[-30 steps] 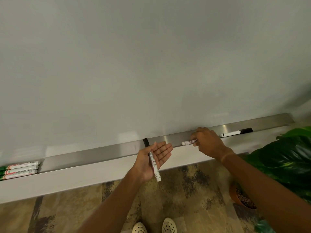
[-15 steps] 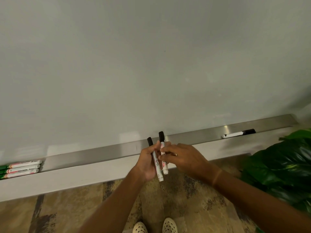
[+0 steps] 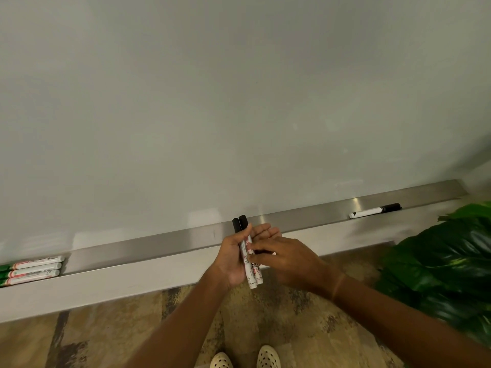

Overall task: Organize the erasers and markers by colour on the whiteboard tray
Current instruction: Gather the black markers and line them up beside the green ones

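1. While your left hand [image 3: 233,257] lies palm up in front of the whiteboard tray [image 3: 164,244], it cradles two black-capped markers [image 3: 248,257] side by side, caps pointing toward the whiteboard [image 3: 239,102], thumb curled over their barrels.
2. Your right hand [image 3: 285,261] rests against those same markers, fingertips on the white barrels, so both hands are together on the pair. Whether it is pinching them or only steadying them, you cannot tell from this view.
3. Done, as far as it shows: three green markers [image 3: 33,269] lie stacked in a neat group at the far left end of the tray, touching one another.
4. Partly done: the black set is gathered in your hands but not yet set down on the tray.
5. Left to do: one more black marker [image 3: 374,210] lies alone on the tray toward its right end, well apart from your hands and near the plant [image 3: 438,264]. It likely belongs with the two you hold.
6. No erasers appear anywhere in view, so you cannot judge that part of the job from here.
7. My reading: you are past the midpoint on markers, with one pickup and one placement of the black group remaining.
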`<state>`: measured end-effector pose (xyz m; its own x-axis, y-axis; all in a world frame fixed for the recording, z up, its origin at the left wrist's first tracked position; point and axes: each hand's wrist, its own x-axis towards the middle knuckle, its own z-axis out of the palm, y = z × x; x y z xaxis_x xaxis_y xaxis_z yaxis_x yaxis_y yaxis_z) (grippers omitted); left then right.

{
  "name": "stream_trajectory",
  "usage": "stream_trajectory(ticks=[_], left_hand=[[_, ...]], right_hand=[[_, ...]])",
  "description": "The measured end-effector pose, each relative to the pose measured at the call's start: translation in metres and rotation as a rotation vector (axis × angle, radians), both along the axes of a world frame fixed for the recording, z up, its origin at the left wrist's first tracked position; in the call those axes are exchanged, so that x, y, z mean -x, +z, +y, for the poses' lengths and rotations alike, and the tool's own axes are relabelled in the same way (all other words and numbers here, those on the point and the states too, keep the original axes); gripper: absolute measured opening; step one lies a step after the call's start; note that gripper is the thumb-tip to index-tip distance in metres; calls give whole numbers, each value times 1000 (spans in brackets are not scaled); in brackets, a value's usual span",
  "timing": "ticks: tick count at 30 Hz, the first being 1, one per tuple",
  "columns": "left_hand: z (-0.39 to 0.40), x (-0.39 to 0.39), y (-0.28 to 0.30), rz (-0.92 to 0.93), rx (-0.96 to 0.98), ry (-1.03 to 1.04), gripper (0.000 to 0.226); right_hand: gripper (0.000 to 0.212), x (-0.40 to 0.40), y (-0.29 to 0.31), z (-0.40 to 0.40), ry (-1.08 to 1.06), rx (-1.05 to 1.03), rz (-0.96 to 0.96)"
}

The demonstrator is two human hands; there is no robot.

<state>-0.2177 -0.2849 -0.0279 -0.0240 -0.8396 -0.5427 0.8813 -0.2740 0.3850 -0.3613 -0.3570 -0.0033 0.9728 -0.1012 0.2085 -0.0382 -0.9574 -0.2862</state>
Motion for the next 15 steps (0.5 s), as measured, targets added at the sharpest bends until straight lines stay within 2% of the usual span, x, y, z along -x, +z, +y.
stream_trajectory(ticks=[4, 11, 15], left_hand=[[-6, 4, -4, 18, -17, -16, 55], [-33, 20, 4, -47, -67, 8, 53], [-53, 33, 7, -58, -82, 13, 30]], right_hand=[[33, 3, 3, 0, -39, -45, -48], [32, 18, 4, -22, -293, -176, -140], [31, 29, 4, -37, -430, -179, -201]])
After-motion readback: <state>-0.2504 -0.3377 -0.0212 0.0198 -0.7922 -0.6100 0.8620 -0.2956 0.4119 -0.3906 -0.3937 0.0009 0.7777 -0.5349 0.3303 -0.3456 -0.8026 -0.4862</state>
